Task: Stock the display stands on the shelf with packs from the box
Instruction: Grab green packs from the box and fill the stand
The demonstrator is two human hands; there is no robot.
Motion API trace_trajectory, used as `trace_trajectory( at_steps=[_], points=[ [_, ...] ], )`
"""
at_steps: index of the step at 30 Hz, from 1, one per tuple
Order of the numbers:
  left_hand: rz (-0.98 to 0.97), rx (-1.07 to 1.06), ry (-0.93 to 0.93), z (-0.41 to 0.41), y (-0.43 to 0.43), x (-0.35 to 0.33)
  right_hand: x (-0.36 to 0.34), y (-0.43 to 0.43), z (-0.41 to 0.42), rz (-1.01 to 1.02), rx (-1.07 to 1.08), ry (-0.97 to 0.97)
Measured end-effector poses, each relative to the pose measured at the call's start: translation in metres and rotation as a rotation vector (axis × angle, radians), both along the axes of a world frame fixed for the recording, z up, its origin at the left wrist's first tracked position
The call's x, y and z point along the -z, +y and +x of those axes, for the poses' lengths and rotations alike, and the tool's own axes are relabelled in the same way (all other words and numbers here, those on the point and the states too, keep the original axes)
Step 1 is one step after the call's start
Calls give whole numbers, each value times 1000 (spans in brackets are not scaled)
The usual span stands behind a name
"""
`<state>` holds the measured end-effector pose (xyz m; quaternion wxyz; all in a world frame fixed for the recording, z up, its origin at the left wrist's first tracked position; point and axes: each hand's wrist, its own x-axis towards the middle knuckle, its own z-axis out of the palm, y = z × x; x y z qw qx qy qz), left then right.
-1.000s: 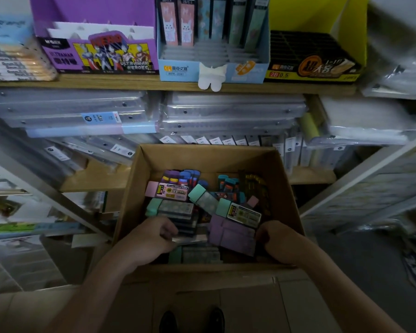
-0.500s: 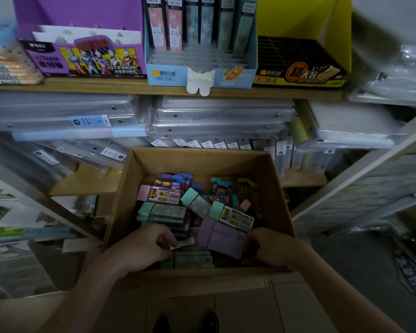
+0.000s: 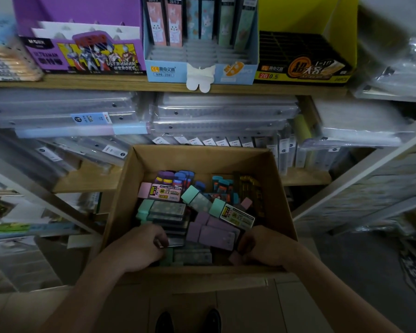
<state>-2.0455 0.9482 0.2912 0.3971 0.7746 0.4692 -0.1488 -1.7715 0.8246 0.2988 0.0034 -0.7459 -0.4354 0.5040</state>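
Both our hands are down in the cardboard box [image 3: 130, 188]: left hand [image 3: 139, 248] curled around a dark flat pack [image 3: 175, 241], its long axis running left-right; right hand [image 3: 264, 248] closed, grip unclear, beside lilac rectangular packs [image 3: 216, 233].

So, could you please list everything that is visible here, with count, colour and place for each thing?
cardboard box: one, brown, open, centre, below the shelf
packs: many, pink, mint, purple, blue, loose in the box
purple display stand: one, top shelf, left
blue display stand: one, light blue, top shelf, middle, a few tall packs at its back
yellow display stand: one, yellow and black, top shelf, right, slots look empty
clear folders: several stacks, transparent, on the shelf under the stands
shoes: two, dark, bottom centre
left hand: in the box, closed on a pack
right hand: in the box, fingers curled among the packs
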Motion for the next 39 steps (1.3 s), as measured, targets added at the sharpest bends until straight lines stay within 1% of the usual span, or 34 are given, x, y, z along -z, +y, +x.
trace_trajectory(
  at_steps=[3, 6, 9, 11, 15, 21, 26, 30, 33, 37, 39],
  points=[
    [-35, 53, 35, 2, 2, -2, 0, 0, -1, 13, -33, 33],
    [-59, 55, 48, 3, 2, -2, 1, 2, -4, 30, -72, 73],
    [-87, 89, 53, 2, 0, -3, 2, 4, -10, 33, -232, 43],
    [-119, 107, 44, 4, -1, -4, 0, 5, -14, 20, -286, 64],
    [-192, 137, 46, 8, -1, -9, -7, 8, -19, -49, -216, 169],
    [-234, 121, 37, 8, 1, -9, -7, 12, -23, -46, -143, 186],
    [-235, 99, 19, 6, 3, -7, 1, 16, -25, 32, -86, 207],
    [-246, 79, 4, 5, 5, -4, 11, 20, -33, 122, -160, 156],
    [-243, 75, -32, 4, 5, -4, 15, 24, -28, 207, -39, 211],
    [-230, 124, -113, 8, 5, -5, 16, 31, -25, 312, 261, 396],
    [-212, 116, -181, 15, 3, -6, 15, 33, -28, 367, 349, 485]
  ],
)
